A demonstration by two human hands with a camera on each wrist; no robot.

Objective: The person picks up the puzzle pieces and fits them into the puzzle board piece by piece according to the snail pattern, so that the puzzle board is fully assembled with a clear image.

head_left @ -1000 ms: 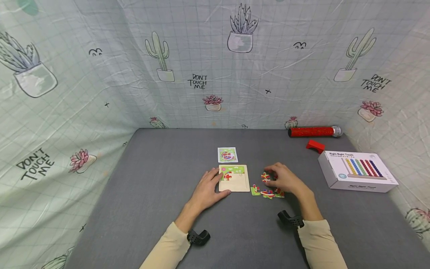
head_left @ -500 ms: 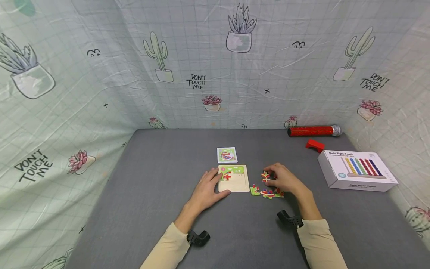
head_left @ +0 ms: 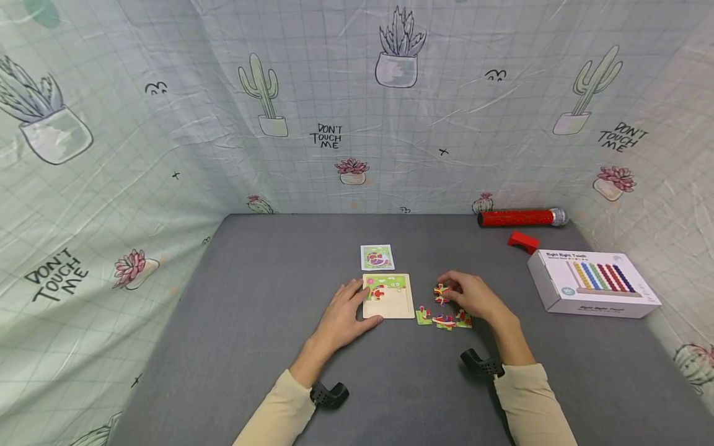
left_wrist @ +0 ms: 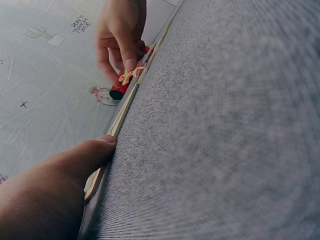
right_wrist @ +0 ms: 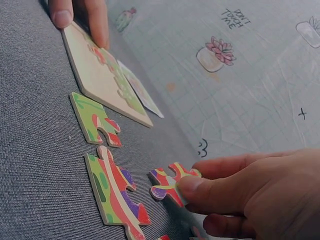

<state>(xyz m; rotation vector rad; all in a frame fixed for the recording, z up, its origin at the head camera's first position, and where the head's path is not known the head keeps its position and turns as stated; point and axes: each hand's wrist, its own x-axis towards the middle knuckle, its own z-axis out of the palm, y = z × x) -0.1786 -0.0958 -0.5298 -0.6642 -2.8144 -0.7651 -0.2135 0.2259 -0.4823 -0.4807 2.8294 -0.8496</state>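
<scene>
My left hand [head_left: 347, 311] rests at the left side of a wooden puzzle board [head_left: 397, 306], its thumb along the near edge and its fingers spread by the left edge. A green strip with a red figure part fills the board's upper area; bare wood shows below. To the right, my right hand [head_left: 471, 293] pinches a red, yellow and purple jigsaw piece [right_wrist: 170, 182] between thumb and finger, tilted in the right wrist view. Below it lie a green corner piece [head_left: 423, 316], a red-and-purple edge piece [head_left: 444, 321] and another corner piece [head_left: 463, 319].
A square picture card [head_left: 377, 257] lies behind the board. At the right stand a white abacus box [head_left: 594, 285], a red arch block [head_left: 523, 241] and a red microphone-like tube [head_left: 519, 218]. A printed cloth [head_left: 357, 111] hangs behind the grey table [head_left: 268, 272].
My right thumb has shifted onto the jigsaw piece, and the piece has turned slightly in the fingers. My left hand and the board have stayed in place.
</scene>
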